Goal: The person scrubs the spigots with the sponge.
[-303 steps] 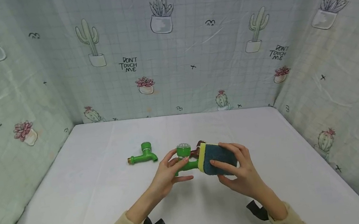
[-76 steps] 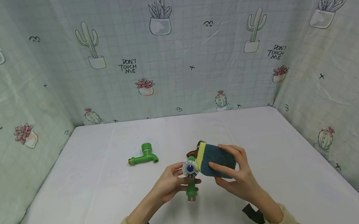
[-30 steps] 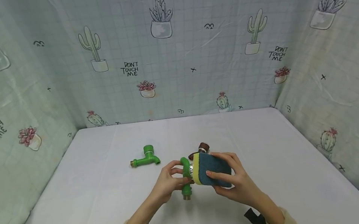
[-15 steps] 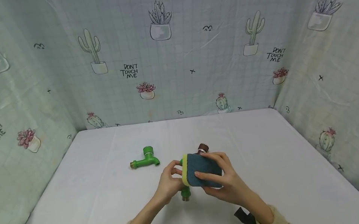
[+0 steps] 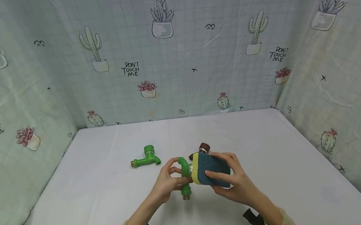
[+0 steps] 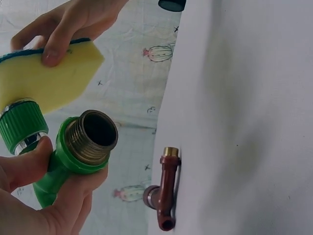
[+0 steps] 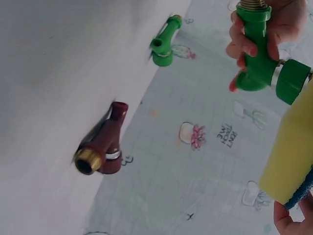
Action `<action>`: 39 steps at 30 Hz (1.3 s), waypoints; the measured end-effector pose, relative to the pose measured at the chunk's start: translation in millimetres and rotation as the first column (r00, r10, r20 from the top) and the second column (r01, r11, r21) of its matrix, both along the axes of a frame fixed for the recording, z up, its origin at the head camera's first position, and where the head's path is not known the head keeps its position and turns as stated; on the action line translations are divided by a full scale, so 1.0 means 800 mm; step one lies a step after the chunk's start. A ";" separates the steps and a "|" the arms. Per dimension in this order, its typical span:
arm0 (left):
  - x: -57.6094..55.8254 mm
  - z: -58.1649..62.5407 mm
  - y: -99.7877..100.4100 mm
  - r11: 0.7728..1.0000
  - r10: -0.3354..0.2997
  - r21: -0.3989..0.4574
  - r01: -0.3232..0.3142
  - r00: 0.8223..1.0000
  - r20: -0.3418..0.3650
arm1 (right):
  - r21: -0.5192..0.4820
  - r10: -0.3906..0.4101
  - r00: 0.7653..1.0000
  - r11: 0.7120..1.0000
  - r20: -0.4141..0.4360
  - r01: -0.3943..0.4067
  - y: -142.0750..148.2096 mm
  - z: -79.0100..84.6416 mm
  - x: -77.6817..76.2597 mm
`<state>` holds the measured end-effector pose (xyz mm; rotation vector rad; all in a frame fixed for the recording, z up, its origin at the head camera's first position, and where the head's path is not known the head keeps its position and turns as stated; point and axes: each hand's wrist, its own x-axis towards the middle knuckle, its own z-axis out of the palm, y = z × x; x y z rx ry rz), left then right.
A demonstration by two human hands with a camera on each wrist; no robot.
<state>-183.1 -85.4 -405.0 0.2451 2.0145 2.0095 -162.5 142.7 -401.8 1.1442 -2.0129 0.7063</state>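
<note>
My left hand (image 5: 166, 182) grips a green tap (image 5: 184, 171) around its body, above the table. Its brass threaded end points down toward me in the head view, and its knob faces right. In the left wrist view the threaded mouth of the green tap (image 6: 95, 134) is plain to see. My right hand (image 5: 235, 177) holds a sponge (image 5: 213, 169), yellow with a dark blue scouring side, between thumb and fingers. The yellow face of the sponge (image 6: 54, 78) is against the knob end of the tap.
A second green tap (image 5: 146, 158) lies on the white table (image 5: 109, 198) at the back left. A brown tap (image 5: 204, 147) lies behind the sponge, partly hidden by it; the left wrist view shows the brown tap (image 6: 167, 191) whole. Patterned cloth (image 5: 178, 71) walls in the table.
Ten seconds ago the tap's knob pointed up; since then the left hand has turned it so the knob faces right. In the last second the sponge moved left over the knob, then back right.
</note>
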 end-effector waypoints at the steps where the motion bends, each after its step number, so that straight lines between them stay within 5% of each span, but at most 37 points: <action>1: -0.001 0.000 -0.001 1.000 -0.010 0.004 0.010 1.000 -0.001 | 0.001 -0.010 1.000 1.000 0.005 0.010 0.003 -0.002 0.000; 7: -0.006 -0.001 -0.006 0.995 -0.068 0.081 0.066 0.997 0.029 | -0.032 -0.074 0.996 0.997 0.052 0.076 0.024 -0.012 0.002; 18: -0.019 -0.005 -0.028 0.979 0.159 0.113 -0.168 0.984 0.084 | -0.109 -0.131 0.985 0.984 0.108 0.143 0.059 -0.031 0.010; 27: -0.022 -0.012 -0.065 0.962 0.207 0.139 -0.234 0.961 0.182 | -0.059 -0.194 0.968 0.977 0.161 0.206 0.066 -0.042 0.009; 32: -0.020 -0.021 -0.099 0.961 0.209 0.118 -0.250 0.937 0.280 | -0.058 -0.206 0.964 0.974 0.166 0.218 0.065 -0.045 0.009; 39: -0.029 -0.031 -0.129 0.939 0.177 0.199 -0.281 0.889 0.423 | -0.075 -0.216 0.965 0.971 0.147 0.229 0.066 -0.049 0.008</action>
